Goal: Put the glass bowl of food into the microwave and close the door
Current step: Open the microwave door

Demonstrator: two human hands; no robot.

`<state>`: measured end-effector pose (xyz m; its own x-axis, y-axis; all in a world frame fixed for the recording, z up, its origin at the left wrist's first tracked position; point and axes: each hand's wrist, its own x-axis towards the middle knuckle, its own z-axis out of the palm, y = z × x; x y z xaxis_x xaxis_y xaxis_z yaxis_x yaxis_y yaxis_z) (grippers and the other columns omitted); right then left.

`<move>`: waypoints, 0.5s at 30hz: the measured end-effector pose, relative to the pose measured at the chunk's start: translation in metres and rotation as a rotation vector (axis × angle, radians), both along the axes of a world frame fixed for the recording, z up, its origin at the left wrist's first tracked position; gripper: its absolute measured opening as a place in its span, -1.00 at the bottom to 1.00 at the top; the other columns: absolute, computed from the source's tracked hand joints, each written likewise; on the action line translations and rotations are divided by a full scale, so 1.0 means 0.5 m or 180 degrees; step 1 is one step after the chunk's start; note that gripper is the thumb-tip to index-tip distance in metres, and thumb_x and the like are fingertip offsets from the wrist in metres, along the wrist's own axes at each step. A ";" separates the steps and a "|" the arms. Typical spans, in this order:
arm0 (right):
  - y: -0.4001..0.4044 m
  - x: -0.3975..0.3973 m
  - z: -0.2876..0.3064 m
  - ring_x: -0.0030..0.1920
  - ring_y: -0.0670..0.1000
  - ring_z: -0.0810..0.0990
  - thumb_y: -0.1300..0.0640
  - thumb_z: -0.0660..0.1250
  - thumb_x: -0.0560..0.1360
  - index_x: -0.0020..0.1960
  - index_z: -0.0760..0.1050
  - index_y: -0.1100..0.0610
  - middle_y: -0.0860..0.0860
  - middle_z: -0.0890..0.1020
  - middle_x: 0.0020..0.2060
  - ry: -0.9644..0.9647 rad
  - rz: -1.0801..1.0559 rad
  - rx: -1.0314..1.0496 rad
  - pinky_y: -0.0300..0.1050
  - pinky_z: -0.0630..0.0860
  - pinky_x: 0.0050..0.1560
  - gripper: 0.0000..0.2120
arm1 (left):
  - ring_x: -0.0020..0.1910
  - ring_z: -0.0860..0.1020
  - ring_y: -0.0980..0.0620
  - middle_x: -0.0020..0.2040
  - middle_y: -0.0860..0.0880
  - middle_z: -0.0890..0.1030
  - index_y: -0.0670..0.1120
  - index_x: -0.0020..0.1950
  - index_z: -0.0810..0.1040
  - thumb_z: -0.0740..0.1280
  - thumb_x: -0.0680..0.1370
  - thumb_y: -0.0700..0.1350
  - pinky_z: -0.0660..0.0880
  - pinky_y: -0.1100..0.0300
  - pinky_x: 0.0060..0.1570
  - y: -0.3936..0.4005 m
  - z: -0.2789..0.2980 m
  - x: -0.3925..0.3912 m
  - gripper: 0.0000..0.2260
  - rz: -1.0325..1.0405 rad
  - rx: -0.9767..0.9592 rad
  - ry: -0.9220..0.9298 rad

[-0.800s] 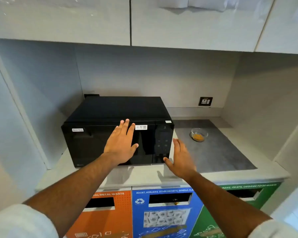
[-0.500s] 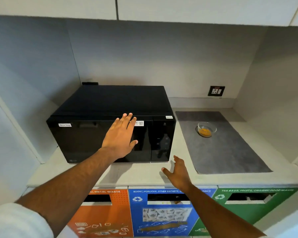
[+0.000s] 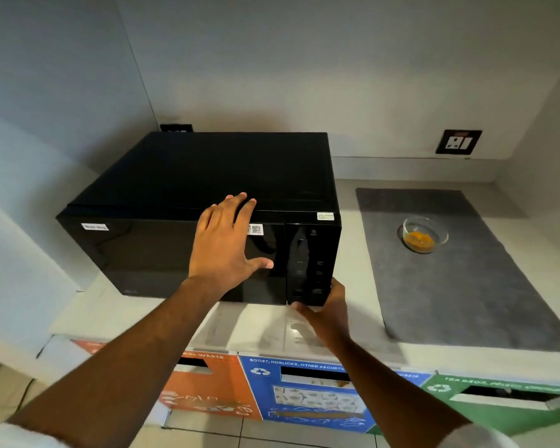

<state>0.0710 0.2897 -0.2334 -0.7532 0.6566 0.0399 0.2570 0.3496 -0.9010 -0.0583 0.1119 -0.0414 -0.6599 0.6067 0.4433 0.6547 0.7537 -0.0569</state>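
Our left hand [image 3: 222, 245] lies spread flat against the closed door of the black microwave [image 3: 204, 202], fingertips reaching its top front edge. Our right hand [image 3: 327, 313] sits at the microwave's lower right front corner, thumb under the control panel; we cannot tell how its fingers are set. The glass bowl [image 3: 424, 233] of orange food stands right of the microwave, well apart, on a grey mat [image 3: 466, 286].
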 end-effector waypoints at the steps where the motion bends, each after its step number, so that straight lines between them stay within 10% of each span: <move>1: 0.002 -0.005 -0.005 0.28 0.02 0.59 -0.10 0.67 0.27 0.42 0.38 0.06 0.04 0.56 0.31 0.0039 -0.0011 -0.0010 -0.09 0.61 0.26 -0.16 | 0.56 0.19 -0.08 0.56 -0.05 0.24 0.01 0.55 0.13 0.38 0.20 0.50 0.11 -0.08 0.53 0.003 -0.001 0.004 0.07 0.0040 0.0033 0.0006; 15: -0.006 -0.016 -0.046 0.32 0.07 0.56 -0.26 0.58 0.31 0.49 0.25 0.00 -0.01 0.48 0.41 -0.0020 -0.0281 0.0007 -0.03 0.57 0.24 -0.10 | 0.55 0.19 -0.06 0.56 -0.03 0.27 0.01 0.55 0.16 0.39 0.22 0.49 0.12 -0.06 0.53 0.020 -0.008 0.016 0.04 0.0325 0.0141 -0.0024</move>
<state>0.0631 0.2868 -0.2561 -0.6925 0.7205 0.0368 0.2926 0.3271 -0.8986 -0.0504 0.1219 -0.0452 -0.7206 0.5161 0.4631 0.5748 0.8181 -0.0174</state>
